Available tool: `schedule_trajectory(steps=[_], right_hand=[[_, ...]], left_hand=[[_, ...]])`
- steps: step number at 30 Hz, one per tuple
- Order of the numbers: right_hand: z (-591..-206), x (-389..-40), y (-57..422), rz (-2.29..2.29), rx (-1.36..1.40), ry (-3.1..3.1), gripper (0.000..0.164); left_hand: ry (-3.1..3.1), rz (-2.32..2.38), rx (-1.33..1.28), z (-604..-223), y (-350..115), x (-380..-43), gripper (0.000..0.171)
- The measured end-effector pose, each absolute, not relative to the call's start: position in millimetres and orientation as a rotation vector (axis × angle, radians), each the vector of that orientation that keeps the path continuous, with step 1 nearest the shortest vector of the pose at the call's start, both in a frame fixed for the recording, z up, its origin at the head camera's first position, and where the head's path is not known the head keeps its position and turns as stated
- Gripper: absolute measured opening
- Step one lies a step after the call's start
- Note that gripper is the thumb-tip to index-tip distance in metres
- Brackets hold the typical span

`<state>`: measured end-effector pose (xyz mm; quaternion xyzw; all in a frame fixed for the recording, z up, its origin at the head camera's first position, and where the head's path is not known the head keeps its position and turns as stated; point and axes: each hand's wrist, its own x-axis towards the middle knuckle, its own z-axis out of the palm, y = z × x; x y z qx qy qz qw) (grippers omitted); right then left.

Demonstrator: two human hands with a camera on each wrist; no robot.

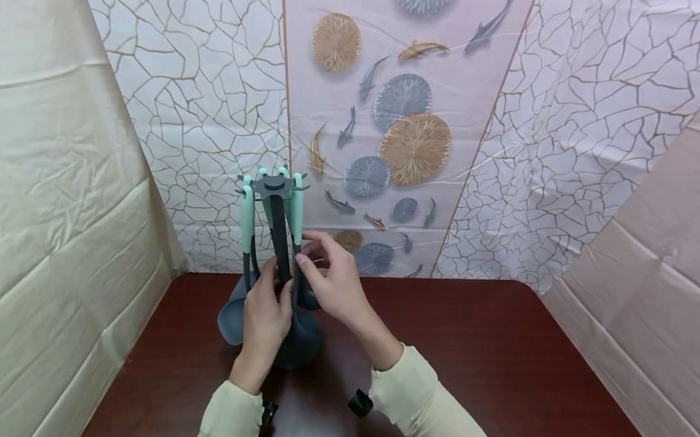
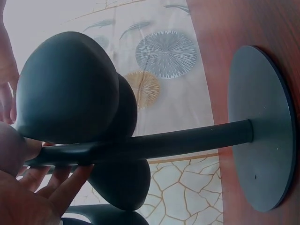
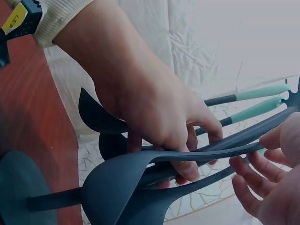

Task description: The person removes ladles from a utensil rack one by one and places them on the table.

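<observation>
A dark stand holds several hanging kitchen utensils with mint-green handles [image 1: 247,219] and dark heads. My left hand [image 1: 266,311] grips the stand's post [image 1: 279,240] partway up, thumb on one side and fingers around the other. At the right side of the stand my right hand [image 1: 337,280] pinches the dark shaft of a ladle just under its green handle, between thumb and fingertips. The deep bowl of that ladle [image 3: 117,183] hangs down in front of the post. In the left wrist view the ladle's rounded bowl [image 2: 70,89] bulges close beside the post.
The stand's round base [image 2: 260,131] rests on a dark red-brown table [image 1: 470,349]. Another utensil head [image 1: 232,320] sticks out to the left of the left hand. Behind the table hangs a patterned cloth [image 1: 384,211]; pale padded drapes [image 1: 50,254] flank the sides.
</observation>
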<state>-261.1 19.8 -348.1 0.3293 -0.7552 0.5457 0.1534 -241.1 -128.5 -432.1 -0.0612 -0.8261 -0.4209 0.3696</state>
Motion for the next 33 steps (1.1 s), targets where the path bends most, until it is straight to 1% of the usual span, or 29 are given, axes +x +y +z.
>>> schedule_trajectory(steps=[5, 13, 18, 22, 33], right_hand=[[-352.0, -262.2, 18.9, 1.597, 0.950, -2.148, 0.028], [-356.3, -263.3, 19.7, 1.665, 0.999, -2.120, 0.025], [-355.9, -261.2, 19.2, 1.743, 1.025, -2.106, 0.025], [-355.0, -260.6, 18.9, 1.785, 1.012, -2.099, 0.026], [-355.6, -263.8, 25.7, 1.738, 0.995, -2.090, 0.028]], left_hand=[[-2.134, -1.107, -0.156, -432.8, -127.4, -240.0, 0.049], [-2.135, -1.115, -0.175, -431.7, -129.1, -240.7, 0.047], [-2.138, -1.126, -0.172, -433.5, -131.4, -241.7, 0.045], [-2.146, -1.127, -0.164, -434.0, -132.5, -242.7, 0.047], [-2.138, -1.106, -0.180, -432.8, -132.6, -245.4, 0.046]])
